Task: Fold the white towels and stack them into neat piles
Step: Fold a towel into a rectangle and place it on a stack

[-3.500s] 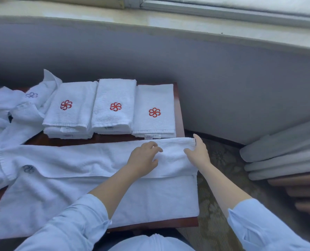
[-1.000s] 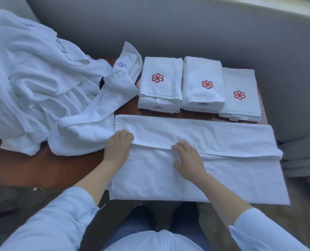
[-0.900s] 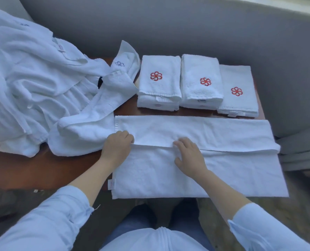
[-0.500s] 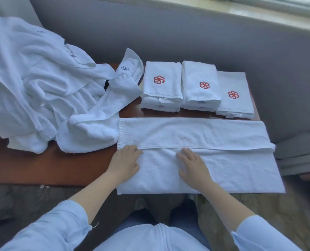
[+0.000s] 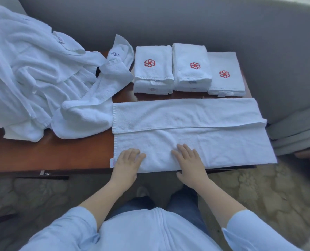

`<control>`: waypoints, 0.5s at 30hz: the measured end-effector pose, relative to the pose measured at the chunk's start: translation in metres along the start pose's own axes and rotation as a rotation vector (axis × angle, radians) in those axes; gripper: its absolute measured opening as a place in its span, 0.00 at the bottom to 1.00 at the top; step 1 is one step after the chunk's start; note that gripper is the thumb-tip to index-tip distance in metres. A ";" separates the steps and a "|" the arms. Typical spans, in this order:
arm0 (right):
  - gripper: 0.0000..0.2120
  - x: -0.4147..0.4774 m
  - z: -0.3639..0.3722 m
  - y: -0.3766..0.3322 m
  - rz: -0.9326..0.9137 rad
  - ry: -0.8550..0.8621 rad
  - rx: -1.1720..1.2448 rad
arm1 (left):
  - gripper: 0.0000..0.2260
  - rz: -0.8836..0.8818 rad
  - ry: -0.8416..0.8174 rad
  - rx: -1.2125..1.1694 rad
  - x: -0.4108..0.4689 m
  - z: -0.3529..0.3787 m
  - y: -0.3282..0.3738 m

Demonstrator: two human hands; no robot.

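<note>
A long white towel (image 5: 204, 134) lies across the near right part of the brown table (image 5: 51, 156), its far third folded down over the middle. My left hand (image 5: 128, 163) rests flat on the towel's near left corner. A little to the right, my right hand (image 5: 190, 160) lies flat on the near edge. Behind the towel stand three piles of folded white towels with red flower logos: left pile (image 5: 152, 69), middle pile (image 5: 191, 67), right pile (image 5: 224, 75).
A heap of unfolded white towels (image 5: 32, 69) covers the table's left half, one strip (image 5: 89, 109) trailing toward the spread towel. A grey wall runs behind. Grey rolled items (image 5: 295, 127) lie at the right. Patterned carpet (image 5: 259, 187) is below the table edge.
Both hands slid from the fold line in the middle of the towel toward me, down to its near edge. The far fold now lies flat and smoothed.
</note>
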State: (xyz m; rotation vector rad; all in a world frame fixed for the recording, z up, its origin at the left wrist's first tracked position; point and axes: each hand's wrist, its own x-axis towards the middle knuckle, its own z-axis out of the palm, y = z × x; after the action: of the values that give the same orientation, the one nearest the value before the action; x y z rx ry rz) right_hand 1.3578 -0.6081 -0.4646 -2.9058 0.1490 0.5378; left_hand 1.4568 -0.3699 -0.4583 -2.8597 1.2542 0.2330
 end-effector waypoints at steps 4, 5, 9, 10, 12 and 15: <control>0.34 0.003 0.001 -0.005 0.025 0.068 -0.107 | 0.24 -0.053 -0.066 -0.054 0.008 -0.002 0.006; 0.32 0.003 0.000 -0.006 0.020 0.082 -0.107 | 0.20 -0.053 -0.077 -0.096 0.008 -0.002 0.005; 0.22 0.006 -0.009 0.003 -0.005 0.101 -0.008 | 0.05 -0.043 -0.048 -0.270 0.008 -0.007 -0.010; 0.19 0.007 -0.014 0.006 0.016 0.097 0.013 | 0.04 -0.065 -0.049 -0.293 0.009 -0.010 -0.013; 0.12 0.009 -0.024 0.011 0.084 0.109 0.006 | 0.01 -0.128 -0.063 -0.315 0.014 -0.018 -0.016; 0.06 0.011 -0.033 0.013 0.139 0.086 -0.075 | 0.06 -0.168 -0.083 -0.265 0.025 -0.027 -0.017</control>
State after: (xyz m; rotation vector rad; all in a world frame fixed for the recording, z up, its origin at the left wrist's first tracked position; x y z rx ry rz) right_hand 1.3773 -0.6280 -0.4404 -3.0092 0.3523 0.4492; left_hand 1.4893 -0.3789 -0.4359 -3.1160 1.0320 0.5466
